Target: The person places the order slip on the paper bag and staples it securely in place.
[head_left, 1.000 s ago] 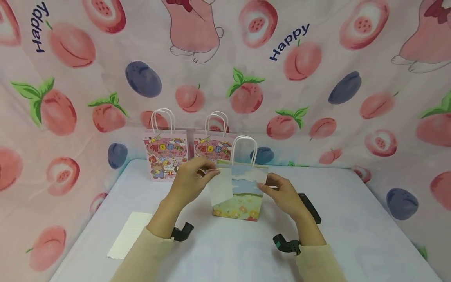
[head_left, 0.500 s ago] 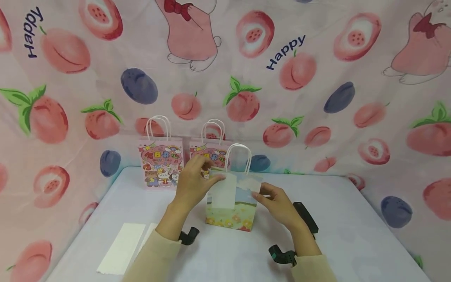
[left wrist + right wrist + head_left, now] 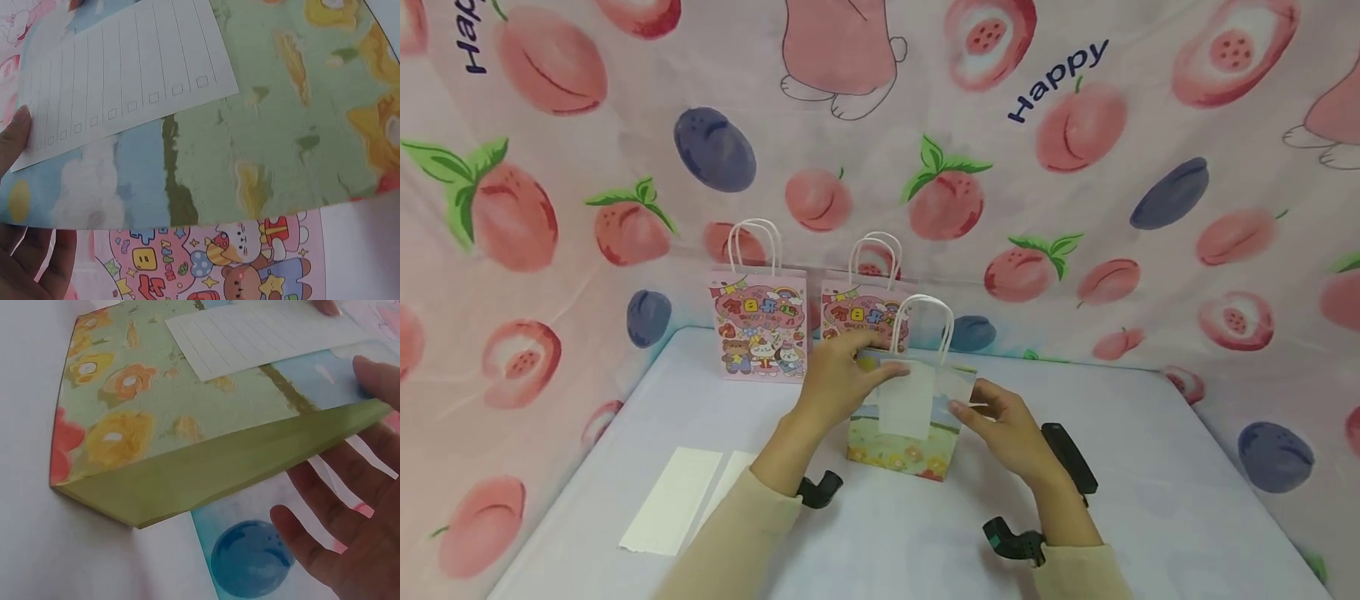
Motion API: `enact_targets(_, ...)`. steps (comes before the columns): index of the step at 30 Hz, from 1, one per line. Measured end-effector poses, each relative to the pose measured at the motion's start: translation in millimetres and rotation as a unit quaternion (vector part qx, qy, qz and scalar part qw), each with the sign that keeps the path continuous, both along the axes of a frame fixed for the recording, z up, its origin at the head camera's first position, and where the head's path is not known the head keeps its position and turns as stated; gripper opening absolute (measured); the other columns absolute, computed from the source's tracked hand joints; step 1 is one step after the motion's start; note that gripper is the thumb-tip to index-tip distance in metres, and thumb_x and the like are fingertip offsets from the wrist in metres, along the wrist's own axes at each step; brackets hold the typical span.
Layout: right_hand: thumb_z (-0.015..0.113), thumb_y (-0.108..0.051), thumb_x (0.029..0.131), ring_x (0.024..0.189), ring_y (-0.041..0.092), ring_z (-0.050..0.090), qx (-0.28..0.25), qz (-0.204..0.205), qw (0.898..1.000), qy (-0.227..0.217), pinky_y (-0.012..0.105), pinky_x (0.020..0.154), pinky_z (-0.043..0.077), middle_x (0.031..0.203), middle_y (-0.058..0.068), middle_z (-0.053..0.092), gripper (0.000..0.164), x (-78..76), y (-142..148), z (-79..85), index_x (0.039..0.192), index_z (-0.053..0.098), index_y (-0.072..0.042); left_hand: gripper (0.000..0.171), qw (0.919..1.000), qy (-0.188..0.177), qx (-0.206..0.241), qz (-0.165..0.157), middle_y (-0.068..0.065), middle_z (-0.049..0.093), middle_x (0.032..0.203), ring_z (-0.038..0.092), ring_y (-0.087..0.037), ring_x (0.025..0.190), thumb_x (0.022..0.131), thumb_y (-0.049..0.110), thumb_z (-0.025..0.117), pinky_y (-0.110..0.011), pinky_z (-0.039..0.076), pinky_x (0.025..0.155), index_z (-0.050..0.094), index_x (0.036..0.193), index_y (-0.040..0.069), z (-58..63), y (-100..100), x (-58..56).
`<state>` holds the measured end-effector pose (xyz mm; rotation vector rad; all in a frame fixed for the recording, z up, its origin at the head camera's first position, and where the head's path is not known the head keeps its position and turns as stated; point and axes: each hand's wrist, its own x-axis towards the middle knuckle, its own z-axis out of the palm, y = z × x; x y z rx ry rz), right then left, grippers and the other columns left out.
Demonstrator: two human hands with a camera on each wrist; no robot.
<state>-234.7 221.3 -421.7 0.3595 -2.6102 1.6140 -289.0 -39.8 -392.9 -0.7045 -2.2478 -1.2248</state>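
A small paper gift bag [image 3: 904, 460] with sky, meadow and flowers printed on it stands upright before me, its white handles up. Against its upper front lies a slip of lined paper [image 3: 908, 412]; a row of small check boxes runs along its lines in the left wrist view. My left hand [image 3: 838, 379] pinches the slip's top end against the bag, thumb [image 3: 17, 134] on the paper, other fingers behind the bag. My right hand [image 3: 1011, 429] holds the bag's right edge, thumb in front and fingers behind its plain green side [image 3: 212, 464].
Two pink cartoon-print gift bags, one on the left [image 3: 760, 325] and one beside it [image 3: 865, 310], stand at the back by the fruit-patterned cloth [image 3: 880, 192]. Two pale paper strips, the outer one [image 3: 673, 500] and an inner one [image 3: 727, 483], lie at left, the inner partly under my sleeve.
The lined slip has shifted right, from the bag's left edge to the middle of its front, and hangs straighter. My left hand moved with it; the right hand keeps its hold.
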Motion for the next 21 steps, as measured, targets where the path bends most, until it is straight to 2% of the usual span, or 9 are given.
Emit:
enact_targets(4, 0.074, -0.025, 0.098, 0.118, 0.029, 0.063, -0.031, -0.007, 0.999, 0.013, 0.044, 0.095, 0.055, 0.125, 0.011, 0.069, 0.038, 1.5, -6, 1.2, 0.132, 0.066, -0.013, 0.031, 0.9996, -0.001, 0.008, -0.027, 0.002, 0.077, 0.099, 0.072, -0.013, 0.095, 0.076, 0.033, 0.092, -0.032, 0.06, 0.082, 0.078, 0.096, 0.015, -0.7, 5, 3.4)
enact_targets(10, 0.075, -0.026, 0.097, 0.105, 0.017, 0.066, -0.052, -0.038, 0.997, 0.031, 0.034, 0.09, 0.058, 0.116, 0.012, 0.072, 0.035, 3.1, -15, 5.0, 0.127, 0.068, -0.008, 0.025, 0.9969, -0.025, 0.009, -0.074, 0.008, 0.068, 0.082, 0.061, -0.009, 0.076, 0.077, 0.03, 0.092, -0.028, 0.052, 0.071, 0.07, 0.082, 0.018, -0.9, 8, 5.9)
enact_targets(11, 0.074, -0.026, 0.098, 0.104, 0.016, 0.066, -0.052, -0.04, 0.997, 0.033, 0.033, 0.088, 0.059, 0.114, 0.012, 0.072, 0.035, 3.1, -15, 5.6, 0.127, 0.068, -0.008, 0.026, 0.9964, -0.032, 0.008, -0.078, 0.009, 0.068, 0.081, 0.06, -0.009, 0.075, 0.077, 0.03, 0.091, -0.031, 0.053, 0.078, 0.069, 0.081, 0.019, -1.2, 8, 5.4)
enact_targets(13, 0.074, -0.025, 0.098, 0.101, 0.015, 0.066, -0.049, -0.042, 0.997, 0.039, 0.031, 0.086, 0.059, 0.113, 0.013, 0.073, 0.034, 3.4, -16, 6.8, 0.126, 0.069, -0.007, 0.025, 0.994, -0.056, 0.005, -0.094, 0.008, 0.07, 0.084, 0.062, -0.009, 0.079, 0.078, 0.032, 0.091, -0.035, 0.054, 0.084, 0.071, 0.084, 0.019, -2.6, 6, 3.0)
enact_targets(15, 0.073, -0.025, 0.099, 0.099, 0.015, 0.067, -0.05, -0.043, 0.997, 0.041, 0.029, 0.083, 0.061, 0.112, 0.014, 0.073, 0.033, 3.0, -16, 6.7, 0.126, 0.068, -0.007, 0.028, 0.988, -0.1, 0.002, -0.118, 0.008, 0.075, 0.093, 0.066, -0.009, 0.086, 0.078, 0.036, 0.091, -0.039, 0.057, 0.089, 0.076, 0.094, 0.019, -6.3, 3, -0.6)
enact_targets(17, 0.073, -0.024, 0.099, 0.099, 0.014, 0.067, -0.052, -0.047, 0.997, 0.039, 0.029, 0.082, 0.061, 0.112, 0.015, 0.073, 0.033, 2.4, -15, 6.2, 0.126, 0.068, -0.006, 0.037, 0.9778, -0.152, -0.007, -0.144, 0.007, 0.078, 0.102, 0.07, -0.011, 0.095, 0.078, 0.039, 0.091, -0.042, 0.058, 0.094, 0.078, 0.108, 0.019, -10.5, -1, -4.5)
enact_targets(19, 0.072, -0.025, 0.099, 0.098, 0.014, 0.068, -0.053, -0.052, 0.997, 0.035, 0.028, 0.082, 0.061, 0.113, 0.016, 0.073, 0.033, 1.7, -15, 5.6, 0.126, 0.068, -0.006, 0.044, 0.9632, -0.207, -0.013, -0.172, 0.007, 0.078, 0.106, 0.071, -0.011, 0.097, 0.078, 0.039, 0.091, -0.037, 0.061, 0.087, 0.077, 0.116, 0.02, -14.9, -6, -7.7)
enact_targets(21, 0.073, -0.025, 0.099, 0.098, 0.014, 0.068, -0.054, -0.055, 0.997, 0.031, 0.028, 0.082, 0.061, 0.113, 0.016, 0.073, 0.034, 0.4, -14, 4.6, 0.127, 0.068, -0.006, 0.045, 0.9518, -0.237, -0.019, -0.193, 0.006, 0.079, 0.104, 0.073, -0.012, 0.094, 0.08, 0.038, 0.091, -0.035, 0.061, 0.085, 0.076, 0.118, 0.02, -18.6, -9, -10.0)
